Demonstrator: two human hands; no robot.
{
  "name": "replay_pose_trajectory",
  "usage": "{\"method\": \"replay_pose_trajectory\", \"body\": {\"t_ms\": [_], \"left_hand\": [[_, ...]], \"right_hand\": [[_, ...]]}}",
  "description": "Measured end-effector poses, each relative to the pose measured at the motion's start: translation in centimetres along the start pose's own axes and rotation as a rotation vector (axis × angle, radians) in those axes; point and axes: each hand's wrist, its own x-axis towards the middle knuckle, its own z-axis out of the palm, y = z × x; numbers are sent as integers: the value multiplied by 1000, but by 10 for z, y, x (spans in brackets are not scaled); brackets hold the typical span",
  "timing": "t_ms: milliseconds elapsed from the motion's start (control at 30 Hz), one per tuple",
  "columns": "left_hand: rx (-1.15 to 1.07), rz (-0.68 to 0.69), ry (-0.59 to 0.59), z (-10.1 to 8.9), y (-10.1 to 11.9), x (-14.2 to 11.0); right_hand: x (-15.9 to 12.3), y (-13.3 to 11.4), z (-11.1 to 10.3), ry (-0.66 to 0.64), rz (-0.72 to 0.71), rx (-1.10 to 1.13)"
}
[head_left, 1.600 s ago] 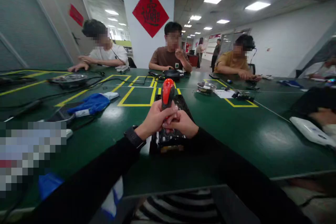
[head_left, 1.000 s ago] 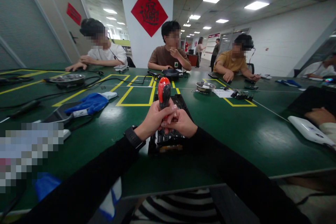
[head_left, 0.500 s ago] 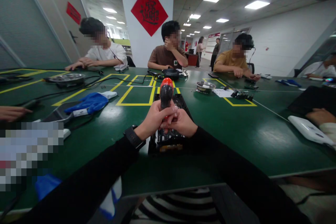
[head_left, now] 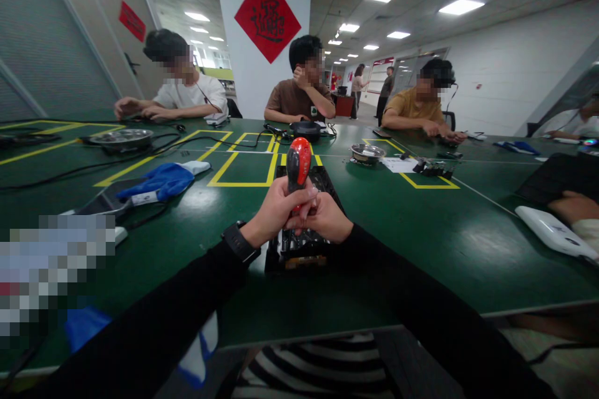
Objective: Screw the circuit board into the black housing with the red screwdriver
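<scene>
gripped by the left hand (head_left: 275,210), the red-and-black handle (head_left: 299,162) seems light, rigid, best held round its bulge, with the right hand (head_left: 329,218) hold unclear.

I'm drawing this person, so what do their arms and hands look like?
Long, plain black sleeves cover both arms. A dark wristband, perhaps a watch, sits just behind the left hand. Neither that hand nor the right hand wears a glove.

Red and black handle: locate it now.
The red and black handle stands near the middle of the head view, gripped by the left hand, with the right hand beside it, over the black device.
</scene>
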Motion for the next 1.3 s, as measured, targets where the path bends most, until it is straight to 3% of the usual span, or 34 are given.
{"method": "replay_pose_trajectory", "body": {"t_ms": [267, 667, 900, 1167, 1300], "left_hand": [[8, 3, -5, -1, 0, 0], [38, 23, -44, -2, -2, 2], [95, 22, -44, -2, 0, 1], [119, 48, 10, -4, 3, 2], [104, 27, -21, -5, 3, 1]], "right_hand": [[1, -4, 0, -5, 38, -84], [0, -3, -1, 3, -31, -134], [0, -9, 2, 63, -21, -191], [-1, -3, 0, 16, 48, -69], [-3, -5, 1, -33, 83, 33]]}}
